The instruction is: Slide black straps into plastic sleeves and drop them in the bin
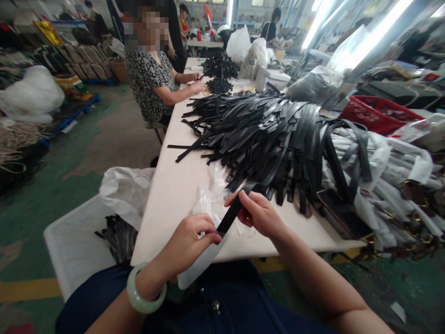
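Leather strap (228, 215) is pinched by left hand (186, 243) and right hand (255, 214), I think to hold it tight, apart from strap pile (267, 139).

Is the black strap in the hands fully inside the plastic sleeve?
No, partly out: the strap runs from the sleeve past the right hand.

Green factory floor (74, 185), bright fluorescent tube lights (375, 32)
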The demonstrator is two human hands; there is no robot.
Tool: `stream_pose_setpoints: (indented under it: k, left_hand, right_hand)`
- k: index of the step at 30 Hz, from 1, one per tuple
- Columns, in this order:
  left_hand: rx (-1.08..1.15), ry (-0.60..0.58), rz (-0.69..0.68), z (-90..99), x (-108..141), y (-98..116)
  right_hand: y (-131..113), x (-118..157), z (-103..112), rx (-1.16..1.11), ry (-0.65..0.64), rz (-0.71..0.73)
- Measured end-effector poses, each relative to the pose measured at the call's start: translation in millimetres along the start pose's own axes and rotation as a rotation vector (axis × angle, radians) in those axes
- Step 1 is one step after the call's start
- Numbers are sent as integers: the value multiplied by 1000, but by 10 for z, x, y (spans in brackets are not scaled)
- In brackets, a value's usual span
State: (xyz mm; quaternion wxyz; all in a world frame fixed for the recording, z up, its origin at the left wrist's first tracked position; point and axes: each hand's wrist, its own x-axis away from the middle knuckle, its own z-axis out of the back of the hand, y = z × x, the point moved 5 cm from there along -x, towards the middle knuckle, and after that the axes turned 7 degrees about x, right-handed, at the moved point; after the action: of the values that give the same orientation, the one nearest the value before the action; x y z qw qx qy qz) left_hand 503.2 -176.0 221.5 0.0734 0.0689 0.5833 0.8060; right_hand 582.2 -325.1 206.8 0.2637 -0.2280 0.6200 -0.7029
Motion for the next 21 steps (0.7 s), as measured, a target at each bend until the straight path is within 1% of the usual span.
stream_pose_setpoints:
  k: [1, 2, 3, 4, 6, 7, 8, 10, 12, 16, 17, 18, 19, 21]
  left_hand:
    - [2, -8, -3, -7, -4, -5]
    - [15, -6, -8, -15, -12, -7]
    - [36, 8, -14, -22, -22, -5]
    - [65, 33, -23, -28, -34, 1]
    - [127, 101, -38, -33, -61, 17]
    - [149, 134, -44, -34, -72, 27]
    - [161, 159, -49, -35, -81, 37]
    - [152, 185, -53, -37, -90, 60]
    - [99, 178, -49, -37, -85, 84]
    - [-62, 107, -41, -46, -64, 148]
    - [-94, 98, -40, -46, -62, 164]
    - [-118, 100, -40, -44, -65, 179]
    - [-134, 107, -39, -41, -72, 191]
    - [-146, 129, -47, -35, -96, 214]
  right_hand:
    - [13, 0, 20, 31, 72, -4]
    - [-5, 11, 22, 114, 126, 34]
    - [-49, 34, 0, 222, 156, 108]
    - [-102, 68, -48, 330, 156, 201]
    - [-178, 160, -180, 483, 106, 363]
    - [-185, 206, -241, 503, 70, 402]
    - [-174, 246, -289, 488, 36, 412]
    - [-114, 298, -326, 393, 4, 370]
    - [-20, 293, -282, 195, 33, 258]
    - [233, 192, -122, -462, 228, -100]
    - [262, 178, -107, -571, 274, -146]
    - [263, 173, -102, -610, 304, -149]
    - [236, 178, -107, -574, 311, -114]
    - [121, 221, -138, -344, 288, 44]
